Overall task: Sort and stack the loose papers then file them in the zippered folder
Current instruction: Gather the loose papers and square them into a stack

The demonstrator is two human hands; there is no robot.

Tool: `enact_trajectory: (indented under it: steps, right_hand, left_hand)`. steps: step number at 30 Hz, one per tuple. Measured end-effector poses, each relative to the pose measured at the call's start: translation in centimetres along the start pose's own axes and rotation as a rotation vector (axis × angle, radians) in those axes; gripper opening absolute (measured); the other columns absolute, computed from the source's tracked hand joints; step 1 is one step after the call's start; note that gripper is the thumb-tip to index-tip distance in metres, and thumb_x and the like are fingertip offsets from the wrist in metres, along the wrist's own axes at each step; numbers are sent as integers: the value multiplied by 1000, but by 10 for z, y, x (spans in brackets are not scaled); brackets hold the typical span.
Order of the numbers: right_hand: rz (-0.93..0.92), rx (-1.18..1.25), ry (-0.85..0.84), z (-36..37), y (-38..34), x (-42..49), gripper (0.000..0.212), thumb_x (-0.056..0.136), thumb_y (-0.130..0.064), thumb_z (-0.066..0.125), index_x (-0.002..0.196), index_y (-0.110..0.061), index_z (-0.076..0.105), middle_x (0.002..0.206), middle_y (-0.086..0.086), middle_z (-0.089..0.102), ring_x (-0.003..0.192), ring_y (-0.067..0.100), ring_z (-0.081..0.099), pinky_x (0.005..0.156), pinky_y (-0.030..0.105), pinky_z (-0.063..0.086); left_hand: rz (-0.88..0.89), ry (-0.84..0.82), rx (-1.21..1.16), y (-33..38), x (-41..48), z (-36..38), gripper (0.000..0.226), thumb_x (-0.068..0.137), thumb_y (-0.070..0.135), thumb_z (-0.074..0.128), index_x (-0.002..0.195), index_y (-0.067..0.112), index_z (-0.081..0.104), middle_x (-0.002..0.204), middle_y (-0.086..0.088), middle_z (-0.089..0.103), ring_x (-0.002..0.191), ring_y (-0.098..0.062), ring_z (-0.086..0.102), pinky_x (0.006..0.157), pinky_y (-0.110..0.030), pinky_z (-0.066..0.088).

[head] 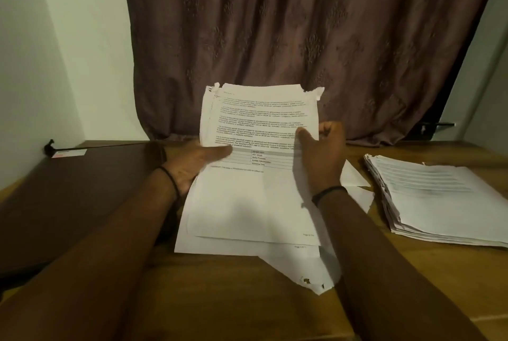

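Both forearms reach in from 6 o'clock. The left hand [192, 166] grips the sheaf of printed pages [261, 121] at its 9 o'clock edge, thumb across the front and fingers behind. The right hand [323, 154] pinches the 3 o'clock edge, fingers curled behind. The sheaf sits mid-desk, its long axis running 6 to 12, with the torn-cornered top raised toward the curtain [302, 24] and the lower end over loose sheets [308, 266] on the wooden desk [214, 305]. A dark folder [68, 192] lies at 9 o'clock, a paper stack [439, 198] at 3.
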State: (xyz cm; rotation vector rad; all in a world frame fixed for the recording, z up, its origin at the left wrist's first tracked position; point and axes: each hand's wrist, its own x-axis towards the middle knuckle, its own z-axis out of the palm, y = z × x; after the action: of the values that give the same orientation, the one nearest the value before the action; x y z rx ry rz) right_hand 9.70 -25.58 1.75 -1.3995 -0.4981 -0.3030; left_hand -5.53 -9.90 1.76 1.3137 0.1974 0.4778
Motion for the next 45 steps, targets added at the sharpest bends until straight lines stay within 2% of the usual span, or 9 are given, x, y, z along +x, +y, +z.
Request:
enact_trajectory:
  steps: [4,7,13,16,24,27,35,41,45]
  right_hand:
    - [130,-3,27,3,20,12,17,93,-22,50,80,-17,61,78,1,66,71,21,64,70,38,55]
    - [144,-306,-162,-4,30,14,19,93,-27,52,98,-15,66,100,7,69,95,30,66,80,27,46]
    - [212,-693,-644,-1,40,0,77,79,-55,69,141,-19,42,143,7,51,127,27,49,102,37,41]
    - [118,-911,-698,6,46,-4,87,73,-66,66,143,-23,37,140,5,53,126,29,51,105,43,42]
    - [43,-1100,-543,18,42,-12,32,82,-45,58,107,-26,62,105,0,63,102,26,58,99,44,38]
    - [70,-995,-379,20,50,-7,20,84,-36,54,90,-22,67,89,-1,66,89,26,62,91,42,46]
    - [-10,-489,188,-10,37,16,35,105,-33,38,109,-6,59,104,14,66,95,29,62,72,29,39]
    - [-496,-325,-176,13,5,-17,25,103,-30,50,98,-11,66,77,-3,62,64,6,59,53,23,48]
    - [-334,229,-474,25,-34,-41,17,102,-20,51,100,-8,63,99,7,72,91,16,70,73,36,60]
  left_hand:
    - [102,301,137,-7,9,-18,36,91,-6,56,126,5,58,125,-10,64,106,-27,65,88,-35,55]
    - [184,678,62,-2,15,-34,35,91,10,65,126,10,58,124,-3,61,115,-27,60,96,-36,49]
    - [276,1175,134,10,4,-45,47,99,15,53,142,3,39,144,-10,48,129,-20,48,75,-6,29]
    - [275,1179,87,9,8,-54,47,97,14,55,140,2,42,142,-10,50,126,-19,50,81,-8,32]
    - [267,1080,78,1,11,-49,42,92,16,63,131,3,53,126,-2,60,112,-16,60,92,-21,46]
    - [271,1067,73,1,12,-47,40,93,15,62,131,3,53,126,-5,61,110,-17,60,88,-18,45]
    - [264,1114,114,2,12,-47,40,94,14,60,131,3,52,128,-7,60,114,-19,60,84,-17,44]
    - [337,1053,139,-5,12,-49,36,95,14,59,129,5,56,124,-6,62,109,-18,61,86,-20,46]
    - [359,971,89,-6,11,-50,31,95,12,57,126,7,59,117,-2,63,101,-16,62,83,-22,49]
